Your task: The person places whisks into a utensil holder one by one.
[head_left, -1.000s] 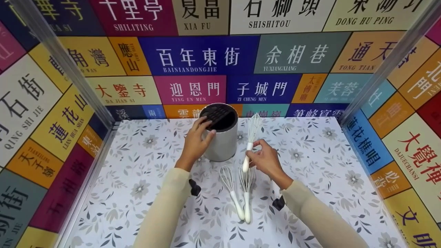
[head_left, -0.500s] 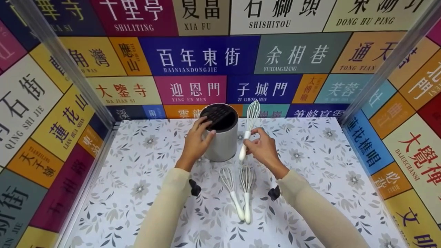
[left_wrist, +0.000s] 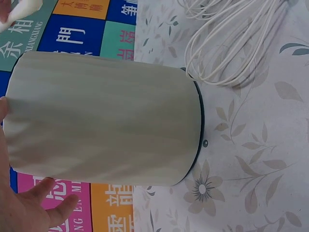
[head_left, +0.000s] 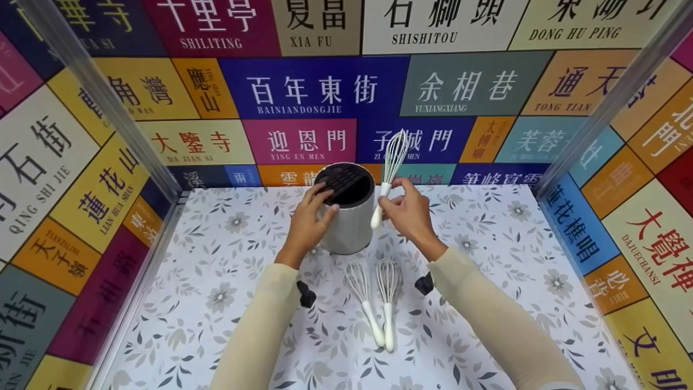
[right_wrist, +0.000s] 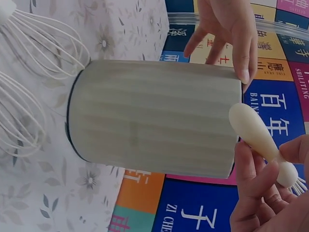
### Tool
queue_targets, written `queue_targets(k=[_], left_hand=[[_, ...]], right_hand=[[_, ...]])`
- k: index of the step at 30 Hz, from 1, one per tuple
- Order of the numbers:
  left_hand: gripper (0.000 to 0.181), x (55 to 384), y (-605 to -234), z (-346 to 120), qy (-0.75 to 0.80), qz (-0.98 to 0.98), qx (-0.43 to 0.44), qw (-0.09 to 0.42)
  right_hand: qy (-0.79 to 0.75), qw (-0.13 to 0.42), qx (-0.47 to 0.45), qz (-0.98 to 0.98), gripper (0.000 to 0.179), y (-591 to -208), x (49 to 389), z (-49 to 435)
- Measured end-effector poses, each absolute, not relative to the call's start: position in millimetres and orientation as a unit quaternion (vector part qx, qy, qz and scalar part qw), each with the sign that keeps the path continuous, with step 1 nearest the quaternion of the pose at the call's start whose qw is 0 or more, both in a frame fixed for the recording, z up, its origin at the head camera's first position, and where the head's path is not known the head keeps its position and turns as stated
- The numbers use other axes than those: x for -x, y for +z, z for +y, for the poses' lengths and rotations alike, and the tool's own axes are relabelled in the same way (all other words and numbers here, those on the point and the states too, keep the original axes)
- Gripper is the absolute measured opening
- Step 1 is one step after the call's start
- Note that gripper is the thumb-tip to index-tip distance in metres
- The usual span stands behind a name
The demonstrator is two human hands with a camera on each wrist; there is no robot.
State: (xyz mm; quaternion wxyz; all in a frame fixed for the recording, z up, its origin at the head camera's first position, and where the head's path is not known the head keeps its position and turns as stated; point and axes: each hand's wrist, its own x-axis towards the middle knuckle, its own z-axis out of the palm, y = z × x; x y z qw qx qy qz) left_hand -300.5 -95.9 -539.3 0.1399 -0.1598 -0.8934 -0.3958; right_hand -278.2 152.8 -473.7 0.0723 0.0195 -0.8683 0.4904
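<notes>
A tall pale utensil holder (head_left: 346, 230) with a black rim stands upright at the back of the table. My left hand (head_left: 308, 222) rests at its left rim, fingers extended against it. To the right of the holder, my right hand (head_left: 409, 208) pinches a whisk (head_left: 379, 214) by its white handle, between thumb and fingers. This whisk is raised, wires up and handle end down, beside the rim. In the right wrist view its handle (right_wrist: 256, 128) overlaps the holder's top edge. Two more whisks lie on the table in front, the left one (head_left: 371, 319) and the right one (head_left: 388, 319).
The table (head_left: 216, 336) has a white cloth with grey flowers and leaves. Behind it rises a wall (head_left: 314, 86) of coloured panels with Chinese lettering, and similar panels flank both sides. Inside the holder's mouth, a black slotted insert (head_left: 340, 179) covers the back left part.
My right hand has lifted the whisk up and slightly left, from above the lying whisks to beside the holder's rim. My left hand and the holder have stayed in place.
</notes>
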Motion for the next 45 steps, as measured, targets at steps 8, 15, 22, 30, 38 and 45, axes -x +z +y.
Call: queue_targets(k=[8,15,22,30,38,45], left_hand=[[0.048,302,-539,-97,-0.402,-0.891,0.162,0.132],[0.048,303,-538,-98,-0.408,-0.889,0.160,0.131],[0.048,303,-538,-100,-0.406,-0.890,0.163,0.132],[0.048,305,-539,-100,-0.401,-0.891,0.166,0.131],[0.047,307,-541,-100,-0.399,-0.893,0.163,0.129],[0.047,307,-541,-101,-0.408,-0.889,0.160,0.130]], right_hand=[[0.488,0.112,-0.031,-0.865,0.037,-454,294,146],[0.465,0.152,-0.041,-0.871,0.037,-442,309,140],[0.424,0.194,-0.042,-0.884,0.036,-436,324,130],[0.383,0.212,-0.024,-0.899,0.038,-441,341,121],[0.360,0.221,-0.025,-0.906,0.038,-451,352,118],[0.355,0.216,-0.035,-0.909,0.038,-462,355,119]])
